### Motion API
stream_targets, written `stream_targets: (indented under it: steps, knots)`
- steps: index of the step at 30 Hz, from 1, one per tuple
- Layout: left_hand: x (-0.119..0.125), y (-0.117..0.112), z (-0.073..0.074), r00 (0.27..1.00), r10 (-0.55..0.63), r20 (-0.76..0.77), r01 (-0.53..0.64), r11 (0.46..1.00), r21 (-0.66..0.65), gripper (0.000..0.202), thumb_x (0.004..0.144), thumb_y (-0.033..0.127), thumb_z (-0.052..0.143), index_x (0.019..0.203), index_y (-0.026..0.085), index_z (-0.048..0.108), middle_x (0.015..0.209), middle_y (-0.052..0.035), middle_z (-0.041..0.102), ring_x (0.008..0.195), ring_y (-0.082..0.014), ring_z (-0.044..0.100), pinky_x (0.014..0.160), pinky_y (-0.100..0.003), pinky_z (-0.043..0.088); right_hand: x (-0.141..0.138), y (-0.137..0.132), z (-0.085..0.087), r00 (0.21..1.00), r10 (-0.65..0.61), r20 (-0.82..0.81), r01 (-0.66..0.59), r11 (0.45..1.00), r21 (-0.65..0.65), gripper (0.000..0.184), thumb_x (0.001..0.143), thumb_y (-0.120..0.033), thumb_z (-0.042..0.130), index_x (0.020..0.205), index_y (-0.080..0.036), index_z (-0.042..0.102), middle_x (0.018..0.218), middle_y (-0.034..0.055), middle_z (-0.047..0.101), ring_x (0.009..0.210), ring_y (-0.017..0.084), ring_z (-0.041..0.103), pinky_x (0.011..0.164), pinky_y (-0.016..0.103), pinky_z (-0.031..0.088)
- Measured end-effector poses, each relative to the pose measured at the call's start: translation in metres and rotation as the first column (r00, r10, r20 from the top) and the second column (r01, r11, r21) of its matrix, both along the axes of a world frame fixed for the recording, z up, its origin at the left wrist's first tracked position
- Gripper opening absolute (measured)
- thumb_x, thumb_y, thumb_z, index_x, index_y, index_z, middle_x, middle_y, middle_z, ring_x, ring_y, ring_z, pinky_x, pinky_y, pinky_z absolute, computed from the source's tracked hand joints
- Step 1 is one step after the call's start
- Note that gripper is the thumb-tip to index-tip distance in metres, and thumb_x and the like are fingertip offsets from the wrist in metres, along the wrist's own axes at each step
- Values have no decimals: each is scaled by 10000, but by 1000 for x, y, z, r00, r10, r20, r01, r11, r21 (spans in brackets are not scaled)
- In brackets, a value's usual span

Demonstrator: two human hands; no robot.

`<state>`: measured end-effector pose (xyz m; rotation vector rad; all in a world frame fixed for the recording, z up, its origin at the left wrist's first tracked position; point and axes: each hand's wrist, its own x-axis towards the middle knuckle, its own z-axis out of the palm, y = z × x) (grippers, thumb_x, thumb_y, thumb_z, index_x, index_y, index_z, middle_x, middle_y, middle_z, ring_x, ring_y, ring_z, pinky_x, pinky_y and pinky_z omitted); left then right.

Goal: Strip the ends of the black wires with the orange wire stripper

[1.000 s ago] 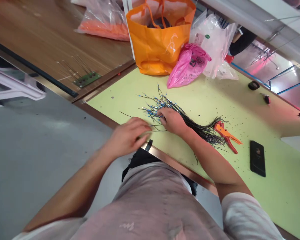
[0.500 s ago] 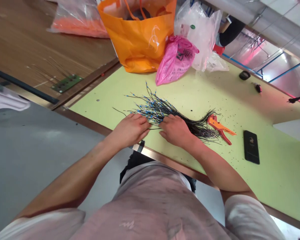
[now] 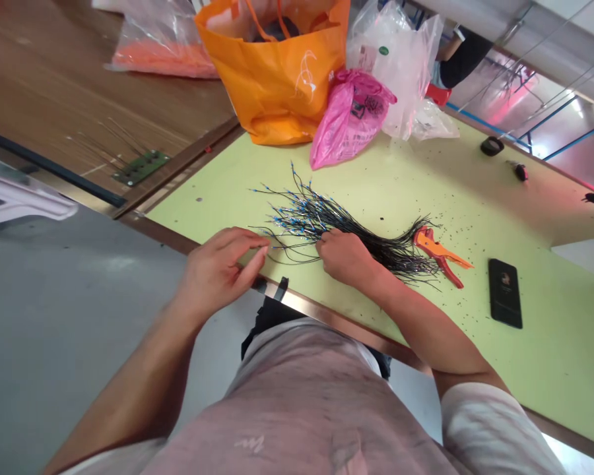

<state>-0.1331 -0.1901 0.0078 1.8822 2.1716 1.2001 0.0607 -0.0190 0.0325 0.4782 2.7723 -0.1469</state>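
Note:
A bundle of thin black wires [image 3: 361, 227] lies across the table's near side, many of its left ends carrying small blue and silver tips. On the bundle's near edge, my right hand [image 3: 346, 257] is closed, its curled fingers gripping some of the wires. My left hand [image 3: 220, 270] is at the left of the bundle, over the table edge, with thumb and forefinger pinched together. A few loose wire ends reach its fingertips; whatever is between them is too small to make out. Orange-and-red cutters [image 3: 440, 254] touch the bundle's right end.
A black phone [image 3: 505, 293] lies right of the cutters among scattered black bits. Along the back stand an orange bag [image 3: 282, 79], a pink plastic bag [image 3: 349, 125] and a white plastic bag [image 3: 396, 66]. A black tape roll [image 3: 492, 146] lies at the far right.
My left hand has drawn back left, away from the bundle, uncovering several loose wires. My right hand stays at the bundle. The view has shifted slightly.

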Motion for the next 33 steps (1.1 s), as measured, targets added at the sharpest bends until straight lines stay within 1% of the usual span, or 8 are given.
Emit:
stream_targets:
  steps: [6, 9, 14, 19, 24, 29, 31, 33]
  knots:
    - [-10, 0, -7, 985, 149, 84, -156, 985, 78, 124, 936, 373, 703, 911, 269, 765, 925, -70, 819, 875, -270, 770, 815, -414, 613, 34, 15, -7, 973, 76, -216, -112, 981, -161, 177, 975, -96, 615, 1068, -134, 761, 1167, 129, 754, 1016, 233, 675, 795, 317, 484]
    - [-11, 1, -8, 983, 157, 92, -163, 985, 59, 150, 943, 386, 694, 914, 259, 768, 931, -70, 824, 883, -263, 771, 823, -403, 611, 41, 14, -10, 967, 111, -231, -149, 977, -153, 187, 1046, -135, 580, 1117, -131, 752, 1133, 128, 778, 1061, 251, 671, 851, 334, 485]
    - [-8, 6, -4, 996, 73, 54, -77, 993, 89, 139, 969, 378, 689, 952, 269, 772, 956, -61, 826, 875, -240, 770, 824, -378, 612, 29, 1, -5, 995, 70, -70, -71, 997, -6, 251, 1094, -121, 517, 1165, -97, 757, 1185, 190, 778, 1120, 302, 688, 799, 364, 517]
    - [-6, 31, 9, 985, -163, -51, 162, 986, -24, 183, 994, 398, 636, 1001, 300, 790, 1034, -53, 836, 975, -260, 769, 900, -396, 612, 11, -10, 6, 998, 39, 52, -41, 998, 43, 323, 1063, -32, 474, 1210, -63, 760, 1200, 238, 774, 1152, 325, 712, 784, 361, 561]
    - [-4, 80, 11, 879, -454, -145, 430, 887, -170, 265, 1021, 357, 590, 1150, 273, 807, 1191, -100, 820, 1172, -299, 728, 1032, -458, 591, 13, -8, 1, 994, 105, 33, -107, 991, 84, 342, 1060, -31, 451, 1224, -44, 751, 1215, 257, 757, 1163, 338, 706, 814, 382, 578]
    - [-1, 125, -20, 668, -723, -176, 689, 691, -219, 381, 991, 303, 676, 1352, 227, 770, 1499, -158, 724, 1495, -353, 578, 1252, -553, 466, 41, 5, -14, 971, 153, -184, -158, 987, -16, 233, 1027, -91, 530, 1133, -81, 737, 1107, 213, 766, 1070, 303, 703, 838, 377, 563]
    - [-3, 133, -34, 638, -749, -178, 708, 661, -248, 352, 1016, 315, 671, 1340, 245, 788, 1512, -147, 724, 1525, -359, 558, 1260, -572, 453, 57, 9, -23, 924, 63, -377, -124, 982, -141, 203, 965, -88, 563, 1084, -121, 724, 1024, 157, 768, 984, 262, 700, 854, 365, 558]
    - [-6, 137, -46, 633, -752, -185, 708, 658, -257, 322, 1048, 316, 646, 1326, 278, 804, 1515, -121, 730, 1535, -345, 558, 1264, -568, 445, 74, 12, -31, 810, -138, -570, -72, 941, -331, 240, 912, -95, 570, 1096, -158, 710, 1022, 116, 766, 921, 217, 698, 854, 346, 562]
